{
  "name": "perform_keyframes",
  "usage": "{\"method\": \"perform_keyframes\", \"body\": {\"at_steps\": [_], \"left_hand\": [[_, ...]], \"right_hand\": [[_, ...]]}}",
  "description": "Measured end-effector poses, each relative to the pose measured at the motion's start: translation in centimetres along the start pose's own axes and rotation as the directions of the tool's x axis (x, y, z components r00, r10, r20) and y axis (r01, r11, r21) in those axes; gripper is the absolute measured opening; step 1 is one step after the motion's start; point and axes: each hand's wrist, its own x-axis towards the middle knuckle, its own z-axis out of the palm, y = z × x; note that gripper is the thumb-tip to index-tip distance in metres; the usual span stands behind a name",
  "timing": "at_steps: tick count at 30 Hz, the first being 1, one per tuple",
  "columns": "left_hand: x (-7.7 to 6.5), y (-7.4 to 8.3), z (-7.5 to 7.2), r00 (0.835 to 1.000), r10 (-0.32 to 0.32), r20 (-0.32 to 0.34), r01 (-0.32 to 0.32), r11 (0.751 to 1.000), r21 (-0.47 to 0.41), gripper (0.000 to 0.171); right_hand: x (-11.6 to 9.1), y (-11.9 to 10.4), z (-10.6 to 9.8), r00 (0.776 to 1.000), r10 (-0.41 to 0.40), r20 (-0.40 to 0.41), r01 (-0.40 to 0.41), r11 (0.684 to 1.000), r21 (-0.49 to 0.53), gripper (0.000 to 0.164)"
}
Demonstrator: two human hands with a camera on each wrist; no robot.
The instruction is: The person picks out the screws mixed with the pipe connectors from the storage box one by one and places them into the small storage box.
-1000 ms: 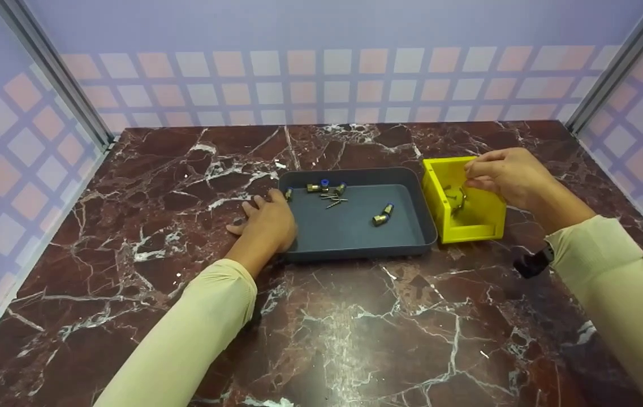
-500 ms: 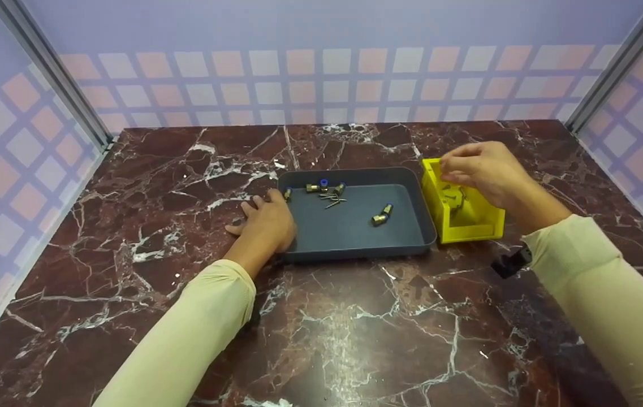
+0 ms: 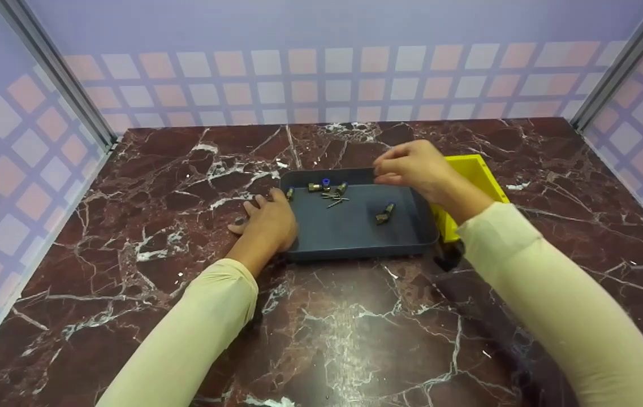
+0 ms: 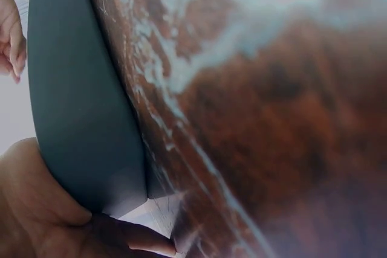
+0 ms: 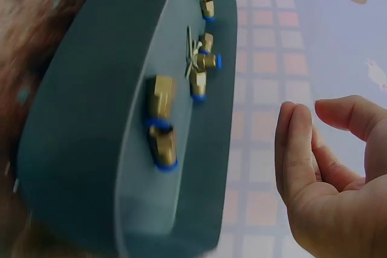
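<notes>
Hovering over the grey tray, the right hand's fingers (image 5: 296, 143) curl loosely, with a slim gap between the thumb's tip and the nearest fingertip and nothing visible in their grasp! That right hand (image 3: 414, 169) hangs at the far right part of the tray (image 3: 344, 229), well above its floor. Over on the other side, the left hand (image 3: 270, 220) rests at the tray's left end, fingers spread and unclenched, touching the outside near a corner.

Now into the tray: below the right hand, two brass fittings (image 5: 162, 122) with blue collars lie close together, almost end to end. Toward the far left, a brass cluster (image 3: 327, 186) sits beside several thin metal pieces (image 3: 335, 200), crossed over one another, and one more fitting (image 3: 290, 194) lies by the left hand.

Just right of the tray stands a yellow bin (image 3: 482, 175), partly hidden by the right forearm. Pale sleeves (image 3: 185, 333) reach in over a dark red, white-veined counter (image 3: 355, 328), and behind it all rises a lilac wall (image 3: 321, 85) patterned with pink and white squares.
</notes>
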Motion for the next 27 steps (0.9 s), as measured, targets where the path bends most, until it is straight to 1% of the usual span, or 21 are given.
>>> {"method": "perform_keyframes", "body": {"at_steps": [4, 9, 12, 17, 21, 25, 27], "left_hand": [[0.1, 0.0, 0.0, 1.000, -0.006, 0.007, 0.006, 1.000, 0.003, 0.082], [0.1, -0.1, 0.1, 1.000, -0.004, 0.002, 0.004, 1.000, 0.005, 0.083], [0.1, -0.1, 0.0, 1.000, -0.009, 0.009, 0.009, 1.000, 0.010, 0.084], [0.0, -0.1, 0.0, 1.000, -0.006, -0.001, 0.006, 1.000, -0.002, 0.084], [-0.2, -0.1, 0.1, 1.000, 0.003, -0.024, -0.004, 1.000, -0.016, 0.083], [-0.2, -0.1, 0.1, 1.000, 0.010, -0.027, -0.011, 1.000, -0.023, 0.079], [-0.1, -0.1, 0.1, 1.000, 0.008, -0.021, -0.008, 1.000, -0.018, 0.080]], "right_hand": [[1.1, 0.4, 1.6, 1.000, 0.008, 0.008, -0.008, 1.000, -0.025, 0.026], [2.2, 1.3, 2.9, 0.999, 0.032, 0.016, -0.031, 0.997, -0.076, 0.029], [2.8, 1.9, 3.5, 0.999, 0.034, 0.022, -0.031, 0.992, -0.124, 0.030], [3.4, 2.7, 4.4, 0.999, 0.035, -0.004, -0.035, 0.974, -0.222, 0.025], [3.7, 3.1, 5.1, 0.999, 0.024, -0.042, -0.036, 0.953, -0.300, 0.021], [3.8, 3.4, 5.5, 0.996, -0.031, -0.083, -0.004, 0.923, -0.385, 0.016], [3.9, 3.6, 5.6, 0.994, -0.062, -0.095, 0.014, 0.898, -0.439, 0.013]]}}
